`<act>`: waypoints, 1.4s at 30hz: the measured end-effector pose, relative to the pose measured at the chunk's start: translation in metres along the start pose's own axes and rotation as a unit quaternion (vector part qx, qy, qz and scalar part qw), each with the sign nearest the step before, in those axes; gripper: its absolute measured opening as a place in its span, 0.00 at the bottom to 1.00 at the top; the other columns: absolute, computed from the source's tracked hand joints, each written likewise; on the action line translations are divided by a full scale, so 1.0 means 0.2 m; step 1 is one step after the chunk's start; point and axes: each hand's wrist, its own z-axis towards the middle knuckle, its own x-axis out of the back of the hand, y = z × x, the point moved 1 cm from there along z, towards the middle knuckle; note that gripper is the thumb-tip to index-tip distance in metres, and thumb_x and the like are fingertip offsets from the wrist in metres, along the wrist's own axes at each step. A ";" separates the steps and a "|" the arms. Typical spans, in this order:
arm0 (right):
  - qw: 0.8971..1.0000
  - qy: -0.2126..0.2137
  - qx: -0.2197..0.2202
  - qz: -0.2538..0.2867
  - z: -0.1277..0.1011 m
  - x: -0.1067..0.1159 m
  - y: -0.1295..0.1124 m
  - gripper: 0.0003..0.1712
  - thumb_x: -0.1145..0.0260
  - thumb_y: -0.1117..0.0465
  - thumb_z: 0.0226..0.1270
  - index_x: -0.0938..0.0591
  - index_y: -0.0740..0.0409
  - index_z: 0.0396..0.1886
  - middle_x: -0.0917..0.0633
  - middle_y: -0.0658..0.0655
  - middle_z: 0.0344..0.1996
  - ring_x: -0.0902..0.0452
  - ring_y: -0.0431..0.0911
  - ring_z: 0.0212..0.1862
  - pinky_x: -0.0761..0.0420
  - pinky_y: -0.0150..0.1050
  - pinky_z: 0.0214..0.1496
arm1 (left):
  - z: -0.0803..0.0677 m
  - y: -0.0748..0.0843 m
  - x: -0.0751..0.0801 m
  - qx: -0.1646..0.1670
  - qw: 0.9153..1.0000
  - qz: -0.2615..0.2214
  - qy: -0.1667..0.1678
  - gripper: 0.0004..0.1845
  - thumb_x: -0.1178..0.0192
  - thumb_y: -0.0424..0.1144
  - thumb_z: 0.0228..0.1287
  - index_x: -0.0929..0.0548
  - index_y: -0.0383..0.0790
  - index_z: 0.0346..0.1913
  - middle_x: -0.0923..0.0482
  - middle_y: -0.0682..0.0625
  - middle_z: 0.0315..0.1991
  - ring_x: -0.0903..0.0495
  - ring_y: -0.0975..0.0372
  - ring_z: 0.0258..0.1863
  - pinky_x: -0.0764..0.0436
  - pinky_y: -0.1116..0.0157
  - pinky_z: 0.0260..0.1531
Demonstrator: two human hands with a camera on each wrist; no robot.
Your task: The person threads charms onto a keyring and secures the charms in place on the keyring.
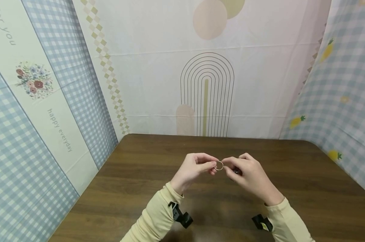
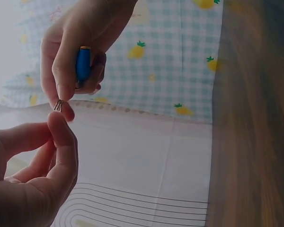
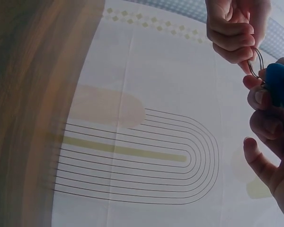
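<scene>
From the head view, the left hand (image 1: 194,168) and the right hand (image 1: 248,176) meet above the brown table (image 1: 140,188), each pinching one side of a thin metal ring (image 1: 219,165). The ring faces the camera nearly flat, its opening an almost full circle, and sits right between the two sets of fingertips. A dark item shows under the right hand's fingers, too small to tell here.

From the left wrist view, the ring (image 2: 58,105) appears edge-on as a short, pale metal sliver, clamped between the left thumb tip below and the right hand's fingertips above. Just above the pinch, the right hand also curls around a blue charm (image 2: 83,64) with a yellow end, its long axis roughly upright.

From the right wrist view, the ring (image 3: 256,61) reads as a narrow tilted oval of wire, held by the curled left fingers (image 3: 232,38) from above, with the blue charm (image 3: 279,85) just below it in the right hand.
</scene>
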 end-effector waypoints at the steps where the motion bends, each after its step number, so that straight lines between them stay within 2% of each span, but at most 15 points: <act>1: 1.000 -0.002 0.001 -0.001 0.00 0.00 -0.01 0.14 0.30 0.72 0.45 0.15 0.51 0.32 0.20 0.37 0.17 0.32 0.36 0.29 0.33 0.27 0.36 | 0.00 0.00 0.00 0.000 1.000 0.009 -0.004 0.12 0.40 0.27 0.64 0.19 0.20 0.46 0.15 0.42 0.31 0.18 0.67 0.26 0.15 0.67 0.36; 6: 1.000 -0.015 -0.002 -0.009 0.00 -0.01 -0.03 0.12 0.31 0.70 0.46 0.17 0.50 0.29 0.22 0.36 0.16 0.32 0.36 0.28 0.32 0.27 0.36 | -0.01 0.00 0.00 0.003 0.999 0.043 -0.031 0.11 0.40 0.29 0.65 0.18 0.23 0.46 0.16 0.40 0.30 0.19 0.68 0.26 0.16 0.67 0.35; 11: 1.000 -0.007 -0.020 -0.021 0.00 -0.01 -0.04 0.11 0.30 0.70 0.46 0.17 0.50 0.28 0.20 0.37 0.16 0.32 0.36 0.28 0.31 0.28 0.35 | -0.03 0.00 0.00 0.010 0.999 0.028 -0.028 0.13 0.39 0.29 0.64 0.19 0.25 0.49 0.16 0.47 0.34 0.19 0.68 0.28 0.16 0.67 0.38; 16: 0.999 -0.009 -0.033 -0.018 -0.01 -0.01 -0.05 0.10 0.31 0.70 0.48 0.17 0.50 0.29 0.19 0.38 0.17 0.31 0.35 0.29 0.31 0.28 0.35 | -0.05 0.01 0.00 0.005 1.000 0.017 -0.011 0.14 0.39 0.26 0.62 0.21 0.24 0.50 0.16 0.36 0.40 0.18 0.69 0.29 0.16 0.62 0.43; 21: 0.999 -0.026 -0.031 -0.014 -0.01 -0.02 -0.07 0.11 0.32 0.69 0.50 0.16 0.50 0.32 0.20 0.36 0.17 0.31 0.33 0.27 0.30 0.31 0.35 | -0.06 0.01 0.01 -0.013 0.999 0.036 0.002 0.12 0.40 0.27 0.63 0.18 0.24 0.48 0.18 0.29 0.44 0.18 0.69 0.28 0.15 0.59 0.45; 28: 1.000 -0.019 -0.007 -0.018 -0.01 -0.02 -0.10 0.12 0.30 0.70 0.46 0.16 0.49 0.28 0.21 0.36 0.16 0.32 0.28 0.22 0.32 0.30 0.38 | -0.08 0.02 0.02 -0.020 0.996 0.075 -0.037 0.12 0.39 0.30 0.64 0.16 0.27 0.47 0.17 0.29 0.44 0.18 0.71 0.32 0.18 0.72 0.39; 32: 0.999 -0.012 -0.017 -0.034 -0.01 -0.03 -0.11 0.11 0.30 0.70 0.46 0.17 0.49 0.26 0.23 0.35 0.15 0.35 0.26 0.20 0.31 0.31 0.38 | -0.09 0.01 0.02 -0.004 0.996 0.074 -0.047 0.14 0.38 0.31 0.63 0.18 0.29 0.50 0.16 0.36 0.41 0.19 0.71 0.33 0.18 0.71 0.40; 37: 0.998 -0.013 -0.046 -0.043 -0.02 -0.04 -0.13 0.10 0.30 0.69 0.47 0.17 0.49 0.25 0.23 0.35 0.13 0.35 0.28 0.21 0.33 0.30 0.37 | -0.11 0.00 0.01 0.001 0.999 0.032 -0.021 0.15 0.39 0.26 0.62 0.21 0.26 0.51 0.18 0.40 0.37 0.19 0.70 0.30 0.16 0.63 0.44; 42: 0.996 -0.024 -0.067 -0.048 -0.03 -0.05 -0.15 0.09 0.30 0.68 0.49 0.16 0.50 0.28 0.21 0.36 0.14 0.32 0.32 0.24 0.32 0.30 0.35 | -0.12 -0.01 0.01 0.003 1.000 0.008 0.013 0.14 0.40 0.26 0.63 0.19 0.25 0.50 0.17 0.31 0.43 0.18 0.69 0.28 0.15 0.63 0.44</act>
